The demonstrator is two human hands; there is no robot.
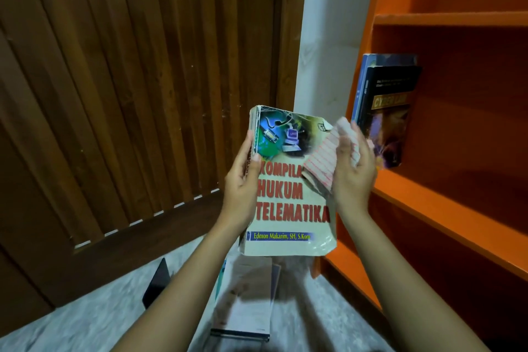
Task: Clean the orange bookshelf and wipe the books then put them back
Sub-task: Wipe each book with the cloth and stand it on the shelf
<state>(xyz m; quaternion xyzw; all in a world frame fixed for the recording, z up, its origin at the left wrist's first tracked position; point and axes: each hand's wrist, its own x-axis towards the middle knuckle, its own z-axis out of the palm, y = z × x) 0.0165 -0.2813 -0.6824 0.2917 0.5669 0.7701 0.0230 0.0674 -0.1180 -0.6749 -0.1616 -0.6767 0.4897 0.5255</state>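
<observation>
Nearest us, our left grip [241, 180] clasps the book [288, 203] by its spine edge, raised beside the bookshelf [445, 208]. Our right grip [355, 174] holds a bunched cloth [321, 164] against the cover. We judge the book heavy, floppy and worn: support the spine.

The book [288, 194] gripped by the left hand [241, 180] is a paperback. Its cream card cover has a faint sheen and is scuffed, creased and curled at the corners, and the page edges are yellowed paper. The right hand [354, 174] holds a cloth [320, 164] against the cover: soft woven fabric, matt, pink with thin stripes. Right of the hands, the bookshelf [445, 203] is smoothly painted orange with a low satin finish. The standing books [385, 114] beyond the right hand have dark, glossy covers. Left of the hands, the slatted panel [128, 94] is brown varnished wood with the grain showing. Below the hands, the floor [85, 320] looks like pale mottled stone or tile, though blur leaves that unsure.
</observation>
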